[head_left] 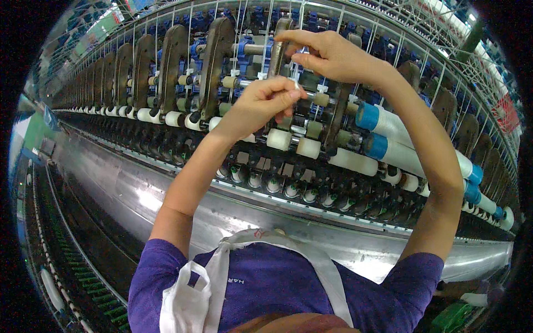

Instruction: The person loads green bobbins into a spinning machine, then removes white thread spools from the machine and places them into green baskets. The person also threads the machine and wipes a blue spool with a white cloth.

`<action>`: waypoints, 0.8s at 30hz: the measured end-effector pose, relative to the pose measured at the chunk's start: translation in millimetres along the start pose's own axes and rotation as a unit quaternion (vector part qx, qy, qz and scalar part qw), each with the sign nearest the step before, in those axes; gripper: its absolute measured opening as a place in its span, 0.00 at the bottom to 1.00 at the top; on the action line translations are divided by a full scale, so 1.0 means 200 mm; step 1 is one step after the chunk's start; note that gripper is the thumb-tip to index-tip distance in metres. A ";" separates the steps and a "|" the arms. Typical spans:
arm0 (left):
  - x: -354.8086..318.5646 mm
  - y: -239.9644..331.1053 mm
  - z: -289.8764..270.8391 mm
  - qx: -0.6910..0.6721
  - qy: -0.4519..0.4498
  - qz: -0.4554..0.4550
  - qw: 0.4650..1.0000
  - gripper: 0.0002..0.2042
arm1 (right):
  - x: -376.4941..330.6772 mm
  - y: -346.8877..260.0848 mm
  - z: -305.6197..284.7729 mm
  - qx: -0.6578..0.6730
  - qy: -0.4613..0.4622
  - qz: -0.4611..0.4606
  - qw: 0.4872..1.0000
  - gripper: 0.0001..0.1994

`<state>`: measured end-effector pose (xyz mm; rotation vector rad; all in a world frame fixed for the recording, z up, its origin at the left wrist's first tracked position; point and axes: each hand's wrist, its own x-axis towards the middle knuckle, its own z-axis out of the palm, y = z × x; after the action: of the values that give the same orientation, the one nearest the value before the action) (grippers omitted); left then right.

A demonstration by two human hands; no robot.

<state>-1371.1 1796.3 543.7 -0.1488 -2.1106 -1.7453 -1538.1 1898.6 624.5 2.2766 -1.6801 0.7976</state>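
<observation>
My left hand (261, 108) is raised in front of the spinning machine's roller row, thumb and forefinger pinched together. A small white tuft of fibre (296, 85) shows at its fingertips. Just above it and to the right, my right hand (333, 57) arches over with the forefinger stretched out and the thumb apart. Its fingertips are by the top of a dark pressure arm (279, 50); whether they touch it I cannot tell. Beneath my hands lie pale rollers (278, 139), and several thin white strands hang down behind them.
Bobbins wound with white yarn, with blue ends (393, 151), rest on the machine beside my right forearm. Further dark pressure arms (217, 55) stretch away to the left. Below the rollers runs a row of dark spindles (273, 183), then a shiny metal ledge (233, 213) near my body.
</observation>
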 end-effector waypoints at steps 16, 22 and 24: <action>0.02 -0.05 -0.15 -0.112 0.100 0.056 0.987 0.11 | -0.05 0.02 0.11 -0.001 0.024 0.009 1.000 0.07; 0.05 -0.01 -0.16 0.090 0.188 0.081 0.975 0.18 | -0.08 0.02 0.03 -0.019 0.064 0.054 0.996 0.07; 0.12 0.01 -0.13 0.143 0.146 0.007 0.979 0.22 | -0.09 0.01 0.02 -0.008 0.052 0.049 0.997 0.07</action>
<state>-1387.0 1768.4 557.1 0.1629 -2.1014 -1.3404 -1542.7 1909.8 611.0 2.1178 -1.7568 0.9036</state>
